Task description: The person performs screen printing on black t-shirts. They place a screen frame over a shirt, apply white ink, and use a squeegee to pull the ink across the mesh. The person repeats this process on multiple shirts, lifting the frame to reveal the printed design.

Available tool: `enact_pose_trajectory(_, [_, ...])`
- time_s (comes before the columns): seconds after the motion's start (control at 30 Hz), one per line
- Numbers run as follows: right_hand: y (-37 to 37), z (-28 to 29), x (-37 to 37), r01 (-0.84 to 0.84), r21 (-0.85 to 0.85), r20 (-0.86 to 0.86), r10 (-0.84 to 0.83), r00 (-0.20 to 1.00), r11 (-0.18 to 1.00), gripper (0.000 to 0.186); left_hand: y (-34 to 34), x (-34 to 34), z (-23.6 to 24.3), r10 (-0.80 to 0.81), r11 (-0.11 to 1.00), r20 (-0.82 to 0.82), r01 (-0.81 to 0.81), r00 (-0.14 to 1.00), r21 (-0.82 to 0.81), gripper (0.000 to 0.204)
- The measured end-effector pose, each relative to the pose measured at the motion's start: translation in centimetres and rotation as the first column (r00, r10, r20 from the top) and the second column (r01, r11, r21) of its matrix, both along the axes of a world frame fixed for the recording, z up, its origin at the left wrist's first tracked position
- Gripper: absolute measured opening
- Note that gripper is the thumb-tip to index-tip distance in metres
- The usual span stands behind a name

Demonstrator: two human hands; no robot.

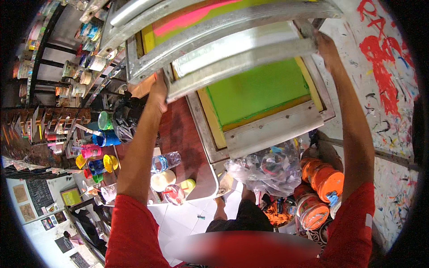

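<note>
Both my arms are raised to a silver metal screen frame (pixel 237 62) in the upper middle. My left hand (pixel 158 91) is closed on its left end, and my right hand (pixel 326 53) is closed around its right end, fingertips partly hidden. Behind and above it is another metal-framed screen with a yellow and pink surface (pixel 196 20). Below the held frame, a green screen in a metal frame (pixel 254 94) lies over the red-brown tabletop (pixel 174 129). How the stacked frames touch is unclear.
Paint pots on dark racks (pixel 69 71) fill the left. Colored containers (pixel 103 138) and a plastic bottle (pixel 165 163) stand nearby. A crumpled plastic bag (pixel 263 167) and several orange buckets (pixel 321 178) are at lower right, beside a paint-marked wall (pixel 389 125). My feet show on white tiles.
</note>
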State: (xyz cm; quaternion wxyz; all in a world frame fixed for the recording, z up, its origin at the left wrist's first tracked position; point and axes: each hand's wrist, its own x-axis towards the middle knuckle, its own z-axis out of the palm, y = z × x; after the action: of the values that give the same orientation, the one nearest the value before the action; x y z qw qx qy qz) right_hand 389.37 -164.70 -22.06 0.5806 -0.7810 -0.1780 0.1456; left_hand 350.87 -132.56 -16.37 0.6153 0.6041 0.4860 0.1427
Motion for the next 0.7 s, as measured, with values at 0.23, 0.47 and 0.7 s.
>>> enact_pose_trajectory(0.23, [-8.0, 1.0, -8.2, 0.039, 0.035, -0.004, -0.038, 0.999, 0.999, 0.049, -5.0, -8.3, -5.4, 0.108, 0.99, -0.066, -0.101, 0.992, 0.101, 0.075])
enact_pose_trajectory(0.47, [-9.7, 1.8, -10.4, 0.034, 0.147, -0.019, -0.032, 0.999, 0.989, 0.041, -6.0, -9.7, -5.7, 0.098, 0.983, -0.085, -0.082, 0.992, 0.167, 0.068])
enact_pose_trajectory(0.7, [-11.0, 1.6, -12.8, 0.039, 0.124, -0.038, -0.034, 0.999, 0.992, 0.042, -8.3, -11.1, -6.1, 0.129, 0.971, -0.045, -0.117, 0.991, 0.208, 0.068])
